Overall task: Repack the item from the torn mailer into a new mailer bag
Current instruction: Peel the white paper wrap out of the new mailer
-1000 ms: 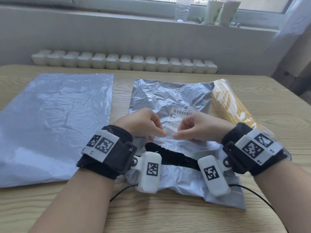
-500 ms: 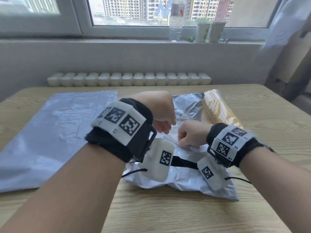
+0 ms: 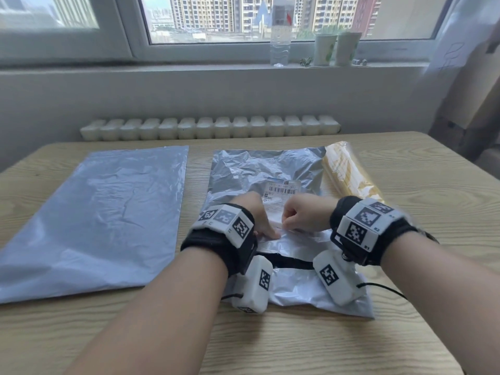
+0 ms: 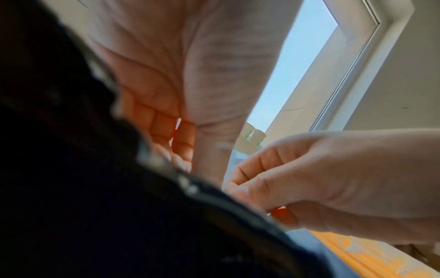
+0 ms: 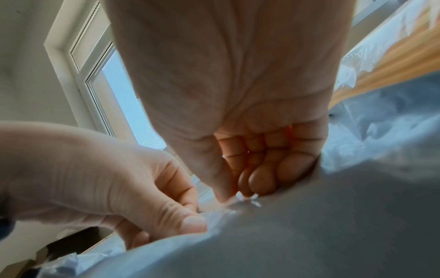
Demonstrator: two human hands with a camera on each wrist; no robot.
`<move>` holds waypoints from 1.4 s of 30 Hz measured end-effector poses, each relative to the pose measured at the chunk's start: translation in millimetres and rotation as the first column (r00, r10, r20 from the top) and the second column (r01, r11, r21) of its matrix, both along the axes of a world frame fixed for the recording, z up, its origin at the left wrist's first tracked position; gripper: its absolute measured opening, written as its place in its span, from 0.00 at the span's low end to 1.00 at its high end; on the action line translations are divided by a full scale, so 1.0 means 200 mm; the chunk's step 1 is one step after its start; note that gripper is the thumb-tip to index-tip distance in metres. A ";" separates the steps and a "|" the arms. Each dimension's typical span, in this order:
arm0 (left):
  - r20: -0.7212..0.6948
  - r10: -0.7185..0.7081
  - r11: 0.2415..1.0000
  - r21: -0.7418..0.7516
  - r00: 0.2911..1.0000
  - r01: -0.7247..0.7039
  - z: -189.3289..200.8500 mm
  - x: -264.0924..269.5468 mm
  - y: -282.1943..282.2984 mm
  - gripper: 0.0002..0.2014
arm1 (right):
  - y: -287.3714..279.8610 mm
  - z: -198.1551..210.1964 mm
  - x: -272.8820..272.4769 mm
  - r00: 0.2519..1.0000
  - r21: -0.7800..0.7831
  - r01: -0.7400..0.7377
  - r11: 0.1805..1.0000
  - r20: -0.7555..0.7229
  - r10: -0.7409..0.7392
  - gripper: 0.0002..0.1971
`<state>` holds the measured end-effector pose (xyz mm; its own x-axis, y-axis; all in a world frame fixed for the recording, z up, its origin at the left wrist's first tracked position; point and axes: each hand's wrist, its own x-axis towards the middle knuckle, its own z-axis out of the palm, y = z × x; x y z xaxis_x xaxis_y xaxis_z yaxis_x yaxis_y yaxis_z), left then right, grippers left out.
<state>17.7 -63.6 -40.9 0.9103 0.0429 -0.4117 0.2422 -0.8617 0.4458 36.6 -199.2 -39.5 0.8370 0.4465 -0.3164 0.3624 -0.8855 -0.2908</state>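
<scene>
Both your hands work at the centre of the frame on the torn mailer. Your left hand and right hand each pinch its film just above the dark tear, which runs left to right directly beneath both wrists. The new mailer lies flat at left, nearer your left hand.

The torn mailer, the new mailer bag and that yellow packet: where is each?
torn mailer [image 3: 254, 169]: head view, crinkled upper part.
new mailer bag [image 3: 108, 212]: head view, flat middle.
yellow packet [image 3: 349, 174]: head view, its middle.
</scene>
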 end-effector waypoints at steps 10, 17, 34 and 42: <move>-0.002 0.023 0.996 -0.091 1.000 -0.023 -0.03 0.00 0.03 0.23 | -0.07 0.00 0.02 0.994 0.192 0.057 0.980 -0.102 -0.038 0.11; 0.010 0.012 0.995 -0.102 1.000 -0.010 -0.05 0.01 0.04 0.20 | -0.07 -0.04 0.04 0.987 0.210 0.153 0.966 -0.073 -0.141 0.07; -0.018 0.030 0.999 0.044 0.999 -0.029 0.00 0.18 0.15 0.14 | 0.11 0.09 0.09 0.988 -0.049 0.066 0.997 -0.139 -0.073 0.12; -0.018 0.107 0.993 -0.044 0.994 -0.107 -0.09 0.18 0.16 0.24 | 0.12 -0.04 0.13 0.991 0.089 0.127 0.988 -0.051 -0.123 0.11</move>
<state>53.6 -30.6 -58.7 0.8951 0.1208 -0.4291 0.3390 -0.8095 0.4793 62.0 -175.4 -48.0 0.8739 0.3677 -0.3178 0.2349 -0.8920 -0.3862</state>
